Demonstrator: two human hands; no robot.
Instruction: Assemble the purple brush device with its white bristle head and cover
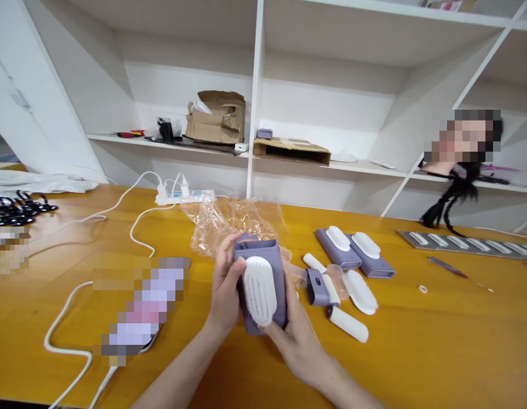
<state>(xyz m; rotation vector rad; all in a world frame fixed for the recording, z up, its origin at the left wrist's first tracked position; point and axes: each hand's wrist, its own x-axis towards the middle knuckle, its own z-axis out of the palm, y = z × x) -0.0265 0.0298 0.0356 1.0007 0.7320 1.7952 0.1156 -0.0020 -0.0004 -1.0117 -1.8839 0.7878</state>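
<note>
A purple plastic housing (280, 284) with a white oval ribbed piece (260, 291) on its face is held upright between my two hands over the wooden table (229, 375). My left hand (227, 284) wraps its left side, thumb near the top of the white piece. My right hand (295, 332) grips the right side, thumb at the lower end of the white piece. Just right of it lie a small purple part (317, 288), a white cylinder (348, 324) and a white oval piece (360, 291). Two more purple housings (338, 248) with white ovals lie behind them.
Clear plastic bags (229, 221) lie behind my hands. A phone (146, 307) and white cables are at the left, near a power strip (184, 197). At the right are a tray of white pieces (468, 244) and a screwdriver (446, 266). Shelves stand behind.
</note>
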